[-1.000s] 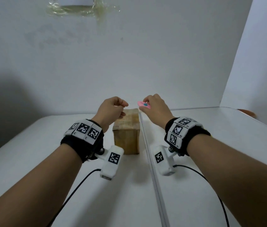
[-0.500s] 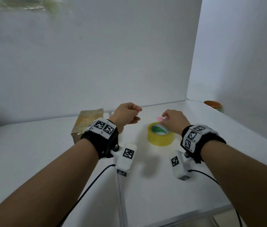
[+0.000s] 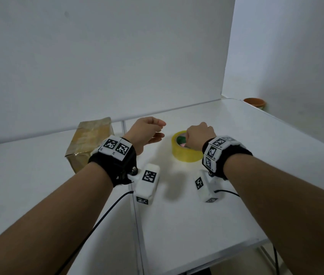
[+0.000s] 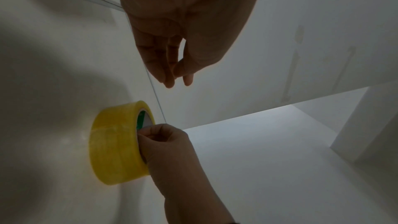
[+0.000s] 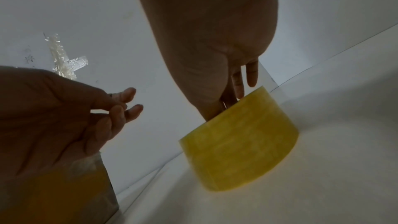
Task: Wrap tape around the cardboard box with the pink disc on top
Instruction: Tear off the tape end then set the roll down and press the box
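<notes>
The cardboard box (image 3: 89,139), wrapped in glossy tape, stands on the white table (image 3: 177,225) at the left; its top is bare. A yellow tape roll (image 3: 185,153) lies flat to its right. My right hand (image 3: 187,141) is over the roll with curled fingers reaching into its core, where a sliver of the pink disc (image 3: 183,145) shows at the fingertips. My left hand (image 3: 162,130) hovers between box and roll, loosely curled and holding nothing. In the left wrist view my right hand's fingers (image 4: 148,134) are at the roll's (image 4: 116,142) upper rim.
An orange-brown bowl (image 3: 254,102) sits at the far right table corner. White walls close the back and right. A seam (image 3: 135,205) runs between two table halves. Old clear tape strips (image 5: 64,60) stick to the back wall. The table's front edge lies near my right forearm.
My right hand carried the pink disc from over the box to the tape roll and lowered it into the core. My left hand moved right, away from the box.
</notes>
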`<state>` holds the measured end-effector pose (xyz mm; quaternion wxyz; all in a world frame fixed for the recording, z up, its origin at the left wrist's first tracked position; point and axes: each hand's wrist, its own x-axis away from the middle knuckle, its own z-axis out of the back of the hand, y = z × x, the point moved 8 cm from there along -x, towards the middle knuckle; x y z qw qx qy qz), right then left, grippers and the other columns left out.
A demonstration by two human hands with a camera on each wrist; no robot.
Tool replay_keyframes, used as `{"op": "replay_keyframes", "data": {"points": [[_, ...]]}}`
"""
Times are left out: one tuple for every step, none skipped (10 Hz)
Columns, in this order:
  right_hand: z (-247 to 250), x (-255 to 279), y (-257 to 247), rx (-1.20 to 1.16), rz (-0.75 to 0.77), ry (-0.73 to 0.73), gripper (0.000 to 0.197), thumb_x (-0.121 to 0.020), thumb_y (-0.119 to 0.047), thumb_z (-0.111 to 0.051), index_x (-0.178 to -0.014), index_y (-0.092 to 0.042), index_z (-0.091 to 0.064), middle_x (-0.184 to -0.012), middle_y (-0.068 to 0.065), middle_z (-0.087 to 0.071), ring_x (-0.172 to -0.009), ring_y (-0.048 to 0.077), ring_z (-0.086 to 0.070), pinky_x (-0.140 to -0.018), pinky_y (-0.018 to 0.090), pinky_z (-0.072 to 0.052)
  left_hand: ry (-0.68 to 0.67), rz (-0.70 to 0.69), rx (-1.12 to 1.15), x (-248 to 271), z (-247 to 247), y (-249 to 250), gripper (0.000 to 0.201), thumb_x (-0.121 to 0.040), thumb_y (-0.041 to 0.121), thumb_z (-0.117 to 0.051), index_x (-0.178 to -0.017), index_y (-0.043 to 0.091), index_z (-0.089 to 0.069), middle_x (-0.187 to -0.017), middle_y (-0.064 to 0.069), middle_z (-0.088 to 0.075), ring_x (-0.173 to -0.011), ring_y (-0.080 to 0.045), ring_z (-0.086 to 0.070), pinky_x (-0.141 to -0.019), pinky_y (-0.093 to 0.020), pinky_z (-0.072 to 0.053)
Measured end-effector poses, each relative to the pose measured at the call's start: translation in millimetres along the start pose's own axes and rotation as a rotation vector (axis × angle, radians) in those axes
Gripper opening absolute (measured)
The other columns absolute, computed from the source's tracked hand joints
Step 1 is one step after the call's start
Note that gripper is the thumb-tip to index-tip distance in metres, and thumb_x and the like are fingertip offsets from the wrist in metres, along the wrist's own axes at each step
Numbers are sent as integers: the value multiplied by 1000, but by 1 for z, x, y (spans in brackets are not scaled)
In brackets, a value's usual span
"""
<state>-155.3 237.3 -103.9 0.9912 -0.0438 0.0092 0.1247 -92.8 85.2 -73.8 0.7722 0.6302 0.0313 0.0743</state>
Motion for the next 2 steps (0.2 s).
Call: {"op": "replay_keyframes", "data": {"points": [[3,0,0,14,-32,-18,31,-95,-25,-51,-121,-9,-58,-128,15,-56,-125,32,-45,-102,38,-36,-13,-2,22,-2,0,-2,24,-93,-2,-47,-85,15,-62,-90,-1,-59,-70,-13,-61,-59,-15,-55],[16,2,-9,-34,-20,16,28,-90,-17,-55,-116,-10,-62,-123,14,-61,-121,32,-48,-99,38,-38,-8,-17,19,-2,2,0,25,-93,-2,-46,-85,15,-62,-89,0,-58,-70,-13,-61,-60,-15,-55]]}}
